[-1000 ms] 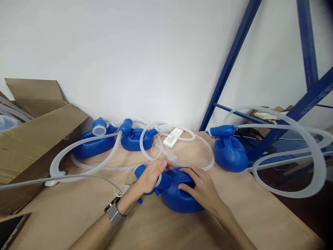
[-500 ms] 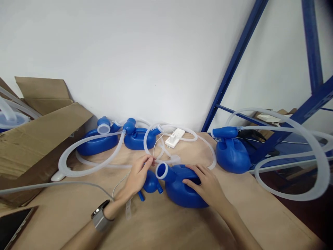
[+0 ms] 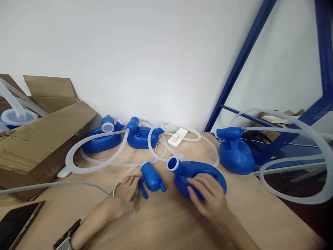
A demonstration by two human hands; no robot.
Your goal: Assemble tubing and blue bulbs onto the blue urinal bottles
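Observation:
My left hand [image 3: 127,192] is down on the table with its fingers curled together over a clear plastic strap [image 3: 132,212], whose end shows below the fingers. Just right of it lies a blue plastic urinal head [image 3: 153,178] with a side handle and a small spout. My right hand [image 3: 210,194] is in front of a blue urinal bottle [image 3: 182,180], over its handle opening, fingers apart and slightly blurred. The bottle's uncapped round neck points up and to the left. Whether the right fingertips touch the bottle is hard to see.
Blue bottles with heads and coiled clear tubes [image 3: 69,158] stand along the wall; another bottle [image 3: 236,156] is at right by a blue metal rack [image 3: 234,66]. A white power strip [image 3: 178,138], an open cardboard box [image 3: 47,139] and a dark tablet [image 3: 19,222] are also there.
My left hand has drawn back from behind the blue head, down and left onto the clear strap. My right hand has loosened from the bottle, which has turned and shifted slightly right.

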